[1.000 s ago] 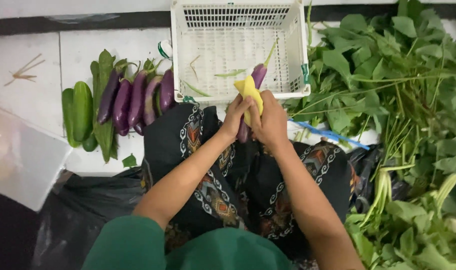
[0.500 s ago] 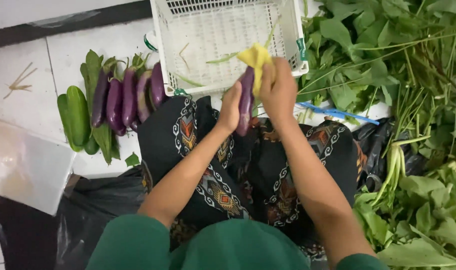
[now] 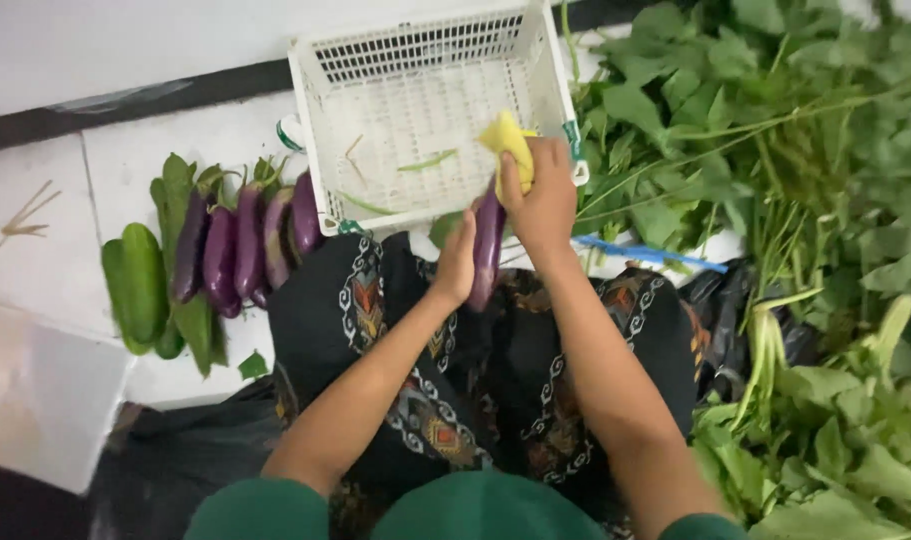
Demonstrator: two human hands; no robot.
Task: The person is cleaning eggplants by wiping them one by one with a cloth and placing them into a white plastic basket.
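A long purple eggplant [image 3: 486, 245] stands nearly upright over my lap. My left hand [image 3: 458, 262] holds its lower part from the left. My right hand [image 3: 540, 200] grips a yellow cloth [image 3: 507, 139] pressed against the eggplant's upper end. Both hands hover just in front of a white plastic basket [image 3: 320, 120], which holds only a few green scraps.
Several purple eggplants [image 3: 237, 248] and green cucumbers [image 3: 138, 285] lie on the white tiled floor at the left. A big heap of leafy greens [image 3: 795, 180] fills the right side. Black plastic bags [image 3: 145, 470] lie beside my knees. A blue strip [image 3: 645, 255] lies near the greens.
My right hand with the yellow cloth has slid up along the eggplant to its top end. The eggplant has turned more upright, and my left hand now holds it lower down.
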